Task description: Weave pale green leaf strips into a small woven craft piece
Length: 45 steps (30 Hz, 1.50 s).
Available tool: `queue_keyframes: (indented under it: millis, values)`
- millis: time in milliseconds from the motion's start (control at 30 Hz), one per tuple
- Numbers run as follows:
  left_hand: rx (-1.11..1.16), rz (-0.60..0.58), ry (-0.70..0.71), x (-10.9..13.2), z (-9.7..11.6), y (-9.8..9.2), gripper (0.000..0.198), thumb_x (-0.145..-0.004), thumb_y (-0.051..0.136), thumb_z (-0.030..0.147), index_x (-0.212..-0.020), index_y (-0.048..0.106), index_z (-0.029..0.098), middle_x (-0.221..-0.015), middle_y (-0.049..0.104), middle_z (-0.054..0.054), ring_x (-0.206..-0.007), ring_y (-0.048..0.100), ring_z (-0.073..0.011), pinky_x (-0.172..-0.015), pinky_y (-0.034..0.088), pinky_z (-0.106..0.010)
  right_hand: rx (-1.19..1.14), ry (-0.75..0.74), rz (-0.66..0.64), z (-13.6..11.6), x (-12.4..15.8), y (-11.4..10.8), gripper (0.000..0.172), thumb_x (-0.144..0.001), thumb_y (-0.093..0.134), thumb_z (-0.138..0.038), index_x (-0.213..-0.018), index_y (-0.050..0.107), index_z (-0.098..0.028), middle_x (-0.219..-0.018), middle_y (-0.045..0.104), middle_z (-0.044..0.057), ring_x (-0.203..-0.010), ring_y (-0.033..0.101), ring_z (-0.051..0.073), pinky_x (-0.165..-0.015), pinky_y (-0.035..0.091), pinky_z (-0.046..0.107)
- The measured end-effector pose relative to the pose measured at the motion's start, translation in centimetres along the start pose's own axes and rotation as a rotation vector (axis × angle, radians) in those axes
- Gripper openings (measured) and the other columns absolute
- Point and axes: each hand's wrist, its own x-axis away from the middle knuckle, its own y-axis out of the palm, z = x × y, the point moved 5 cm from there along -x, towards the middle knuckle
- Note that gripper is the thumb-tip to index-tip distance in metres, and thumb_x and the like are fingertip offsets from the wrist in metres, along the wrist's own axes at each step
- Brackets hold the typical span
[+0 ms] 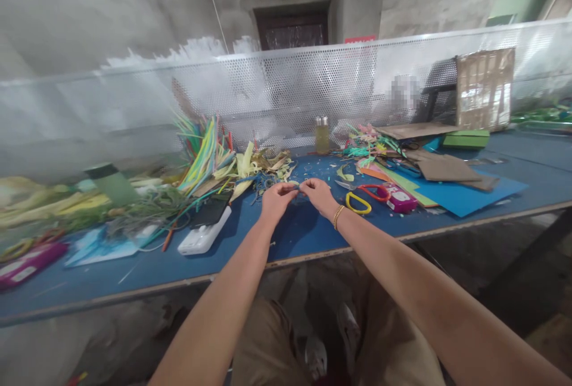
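Note:
My left hand [277, 198] and my right hand [318, 194] meet over the blue table [313, 234], fingertips pinched together on a small thin strip [295, 185] held between them. The piece is too small to make out clearly. A gold bracelet sits on my right wrist. Just right of my right hand lie yellow-handled scissors [357, 202] and red-handled scissors [374, 192]. Left of my left hand lies a black phone [210, 210] on a white power bank [203, 236].
A heap of coloured paper strips [205, 156] lies at the back left, with a green-capped bottle [111, 183]. A small yellow glue bottle [322, 134], blue paper [465, 194], brown card [442, 167] and a pink box [400, 198] lie to the right. A perforated metal screen [286, 88] backs the table.

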Motion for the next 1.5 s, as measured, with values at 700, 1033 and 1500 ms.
queue_keyframes:
  millis: [700,1033,1500]
  values:
    - [-0.075,-0.018,-0.015,0.3,0.3,0.6,0.014,-0.080,0.058,0.030,-0.075,0.061,0.017,-0.071,0.062,-0.001,-0.065,0.059,-0.0157,-0.054,0.049,-0.025,0.185,-0.053,0.005,-0.3,0.2,0.2,0.015,-0.075,0.055,-0.031,-0.069,0.060,-0.019,-0.065,0.061,-0.002,-0.062,0.053,0.012,-0.062,0.041,0.025]
    - [-0.272,0.151,0.019,-0.7,-0.8,0.0,0.012,-0.082,0.052,0.022,-0.071,0.055,0.020,-0.073,0.060,-0.002,-0.071,0.058,-0.0187,-0.070,0.046,-0.031,0.364,-0.234,-0.073,-1.7,0.7,0.8,0.013,-0.073,0.054,-0.014,-0.063,0.049,-0.021,-0.065,0.053,-0.003,-0.067,0.047,0.014,-0.067,0.037,0.026]
    - [-0.308,0.097,0.103,-0.3,0.3,-0.1,0.016,-0.084,0.055,0.029,-0.071,0.055,0.020,-0.064,0.060,0.001,-0.064,0.057,-0.0170,-0.066,0.043,-0.028,0.520,-0.165,-0.030,-1.8,0.7,0.1,0.045,-0.095,0.042,-0.049,-0.064,0.057,-0.020,-0.068,0.063,0.003,-0.064,0.054,0.014,-0.062,0.036,0.025]
